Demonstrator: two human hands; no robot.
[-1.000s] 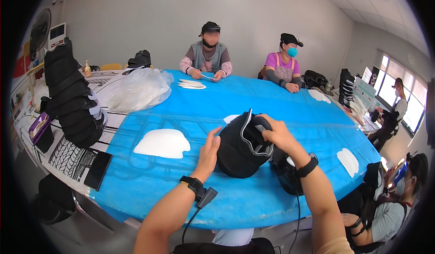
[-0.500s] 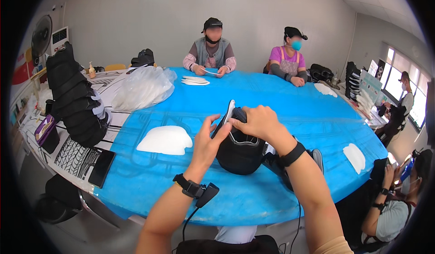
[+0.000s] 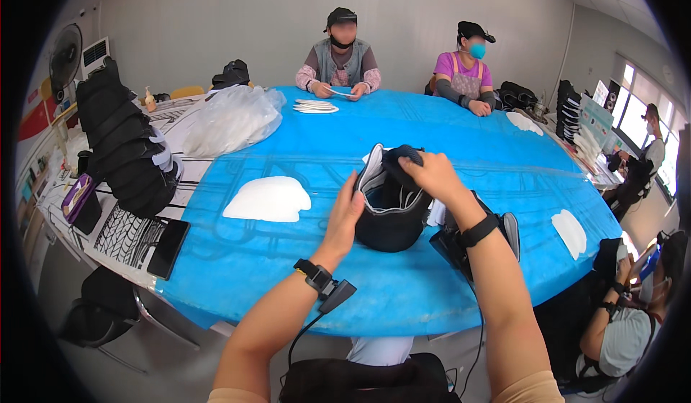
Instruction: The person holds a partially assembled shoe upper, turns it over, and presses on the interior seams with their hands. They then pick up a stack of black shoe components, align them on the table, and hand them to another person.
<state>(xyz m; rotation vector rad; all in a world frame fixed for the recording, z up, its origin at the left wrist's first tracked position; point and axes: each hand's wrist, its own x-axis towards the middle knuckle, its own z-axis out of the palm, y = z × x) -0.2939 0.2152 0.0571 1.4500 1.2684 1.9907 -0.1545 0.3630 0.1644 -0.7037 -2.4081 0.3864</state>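
In front of me a hollow black fabric piece [image 3: 392, 230], rounded like a shoe upper with a pale lining edge, is held upright with its opening facing up. My left hand [image 3: 344, 216] is closed on its left wall, thumb at the rim and fingers mostly hidden behind. My right hand [image 3: 433, 176] grips a dark textured flap [image 3: 400, 164] at the far right of the opening. Beside my right wrist lies another black piece [image 3: 455, 248] with a grey edge, partly covered by my arm.
White flat pads [image 3: 268, 200] [image 3: 568, 234] lie on the blue table cover [image 3: 345, 302]. Left stand a tall stack of black pieces [image 3: 122, 137], a clear plastic bag [image 3: 234, 122] and a phone-like black slab [image 3: 170, 248]. Two people sit across; others are at right.
The black piece has opened wider at the top, showing its inside. My right hand has shifted right with the flap, and my left hand has moved down along the wall.
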